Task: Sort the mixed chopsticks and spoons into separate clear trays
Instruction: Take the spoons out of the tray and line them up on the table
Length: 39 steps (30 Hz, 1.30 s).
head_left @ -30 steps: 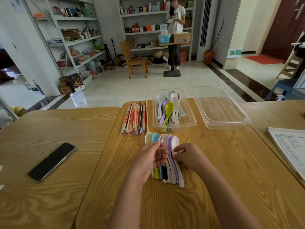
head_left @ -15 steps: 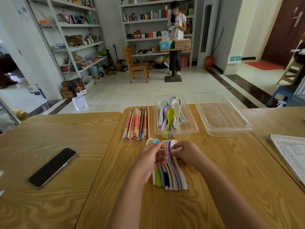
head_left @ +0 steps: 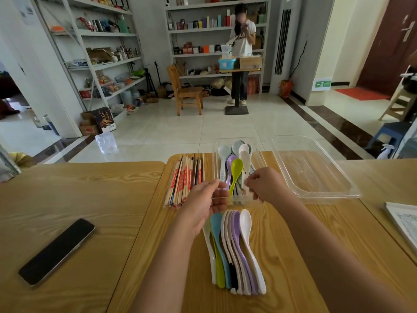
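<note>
A small clear tray (head_left: 259,154) holding several spoons, among them a lime green spoon (head_left: 235,171), stands at the table's far side. My left hand (head_left: 204,205) grips its near left corner with the thumb on top. My right hand (head_left: 265,186) pinches the rim at its near right corner. Several spoons (head_left: 237,249) in white, purple, blue and green lie side by side in a row on the table below my hands. A bundle of chopsticks (head_left: 185,179) lies to the left of the spoon tray. A larger clear tray (head_left: 327,195) to the right holds nothing.
A black phone (head_left: 56,251) lies on the left table. Printed papers (head_left: 404,224) sit at the right edge. A seam (head_left: 155,188) runs between the two tables. A person (head_left: 242,41) stands far back by shelves, next to a wooden chair (head_left: 185,91).
Both hands have left the row of loose spoons and moved forward to the near corners of the spoon tray. The row of spoons stays on the table.
</note>
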{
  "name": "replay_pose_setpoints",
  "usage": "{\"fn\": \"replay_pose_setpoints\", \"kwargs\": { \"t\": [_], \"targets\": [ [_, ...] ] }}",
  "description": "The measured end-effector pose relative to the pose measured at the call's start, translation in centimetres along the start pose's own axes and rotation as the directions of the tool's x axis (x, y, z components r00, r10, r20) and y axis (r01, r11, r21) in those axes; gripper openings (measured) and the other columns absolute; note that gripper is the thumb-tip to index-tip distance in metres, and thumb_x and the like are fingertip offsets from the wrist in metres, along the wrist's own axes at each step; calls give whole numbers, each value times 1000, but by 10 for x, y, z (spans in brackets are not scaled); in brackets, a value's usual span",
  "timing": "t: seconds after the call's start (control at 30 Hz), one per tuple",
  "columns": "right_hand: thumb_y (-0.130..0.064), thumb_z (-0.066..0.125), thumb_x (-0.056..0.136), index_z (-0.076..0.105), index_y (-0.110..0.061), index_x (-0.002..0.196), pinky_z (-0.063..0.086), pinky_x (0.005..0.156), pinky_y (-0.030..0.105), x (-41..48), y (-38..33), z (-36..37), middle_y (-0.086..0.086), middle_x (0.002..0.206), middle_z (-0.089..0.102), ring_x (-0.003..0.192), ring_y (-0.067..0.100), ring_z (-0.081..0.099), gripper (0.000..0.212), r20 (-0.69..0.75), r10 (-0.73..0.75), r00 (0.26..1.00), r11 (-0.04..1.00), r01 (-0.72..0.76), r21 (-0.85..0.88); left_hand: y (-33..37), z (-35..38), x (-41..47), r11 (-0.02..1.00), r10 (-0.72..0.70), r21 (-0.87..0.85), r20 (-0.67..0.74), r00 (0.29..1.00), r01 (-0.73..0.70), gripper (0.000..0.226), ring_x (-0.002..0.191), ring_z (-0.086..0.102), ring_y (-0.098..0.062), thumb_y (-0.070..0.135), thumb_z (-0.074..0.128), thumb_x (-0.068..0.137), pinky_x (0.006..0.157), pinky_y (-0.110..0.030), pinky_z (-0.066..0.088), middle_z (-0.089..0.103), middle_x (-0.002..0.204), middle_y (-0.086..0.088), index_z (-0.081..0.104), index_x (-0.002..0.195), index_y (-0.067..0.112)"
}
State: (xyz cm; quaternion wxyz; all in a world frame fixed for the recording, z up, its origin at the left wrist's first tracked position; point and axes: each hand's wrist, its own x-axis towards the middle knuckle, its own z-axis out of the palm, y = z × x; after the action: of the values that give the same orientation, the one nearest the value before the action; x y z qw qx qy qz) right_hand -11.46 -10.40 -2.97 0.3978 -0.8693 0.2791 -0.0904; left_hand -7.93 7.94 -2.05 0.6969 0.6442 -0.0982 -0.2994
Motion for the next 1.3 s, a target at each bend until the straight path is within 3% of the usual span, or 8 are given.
{"fn": "replay_pose_setpoints", "kwargs": {
  "t": [0.1, 0.23, 0.33, 0.53, 0.67, 0.77, 0.97, 1.3],
  "targets": [
    [-11, 59, 92, 63, -2, 95, 51, 46, 25, 33, -5, 6, 10, 67, 69, 46, 15, 64, 10, -64, 56, 996, 996, -60, -69, 12, 3, 21, 1000, 3, -7, -7, 1000, -3, 30, 75, 63, -19, 25, 45, 104, 67, -28, 54, 68, 86, -10, 65, 109, 3],
    [-6, 50, 92, 50, -8, 79, 57, 57, 31, 55, -8, 20, 9, 67, 63, 59, 23, 68, 13, -27, 52, 998, 976, -57, -212, 14, 7, 41, 999, -9, -30, -5, 1000, 9, 29, 75, 62, -19, 25, 44, 105, 68, -28, 54, 67, 84, -9, 66, 103, 6],
    [-4, 52, 90, 54, -6, 85, 59, 63, 34, 66, -2, 29, 8, 72, 63, 68, 25, 69, 6, -29, 70, 997, 966, -75, -248, 9, 9, 50, 999, -16, -45, 7, 1000, 17, 29, 78, 62, -20, 26, 44, 105, 70, -30, 54, 68, 86, -10, 65, 106, 6],
    [-4, 55, 86, 56, -6, 81, 44, 47, 24, 75, 4, 34, 8, 73, 61, 61, 20, 60, 6, -50, 74, 996, 971, -84, -226, 5, 8, 54, 997, -10, -72, 23, 1000, 11, 30, 77, 63, -19, 26, 46, 104, 69, -29, 55, 68, 88, -11, 65, 109, 4],
    [-2, 52, 88, 46, -11, 72, 53, 58, 33, 74, 1, 24, 6, 69, 55, 68, 26, 64, 20, -77, 110, 991, 979, -121, -162, 10, 7, 46, 997, 12, -71, 20, 1000, -10, 31, 75, 63, -19, 25, 45, 104, 66, -27, 54, 68, 86, -10, 65, 110, 2],
    [-3, 57, 87, 57, -4, 79, 49, 53, 30, 64, -1, 10, 9, 67, 59, 62, 26, 63, 7, -94, 129, 987, 989, -134, -54, 13, 9, 35, 997, 31, -67, 23, 999, -30, 31, 76, 63, -20, 26, 45, 104, 66, -27, 55, 68, 86, -11, 65, 108, 3],
    [-9, 70, 89, 67, -3, 88, 42, 50, 31, -40, 7, -20, 13, 65, 60, 53, 19, 51, 7, 30, 150, 988, 919, -151, 364, -8, 16, -9, 997, 34, -77, 11, 999, -33, 30, 75, 64, -19, 26, 44, 104, 68, -29, 54, 68, 85, -10, 65, 107, 4],
    [-18, 67, 92, 69, -12, 96, 45, 47, 19, -152, 66, 7, 3, 65, 64, 50, 8, 53, 8, 223, 226, 948, 914, -285, 287, -64, 26, -65, 993, -82, -92, -22, 996, 79, 27, 69, 64, -17, 25, 44, 104, 63, -27, 54, 68, 80, -9, 64, 104, 6]
  ]
}}
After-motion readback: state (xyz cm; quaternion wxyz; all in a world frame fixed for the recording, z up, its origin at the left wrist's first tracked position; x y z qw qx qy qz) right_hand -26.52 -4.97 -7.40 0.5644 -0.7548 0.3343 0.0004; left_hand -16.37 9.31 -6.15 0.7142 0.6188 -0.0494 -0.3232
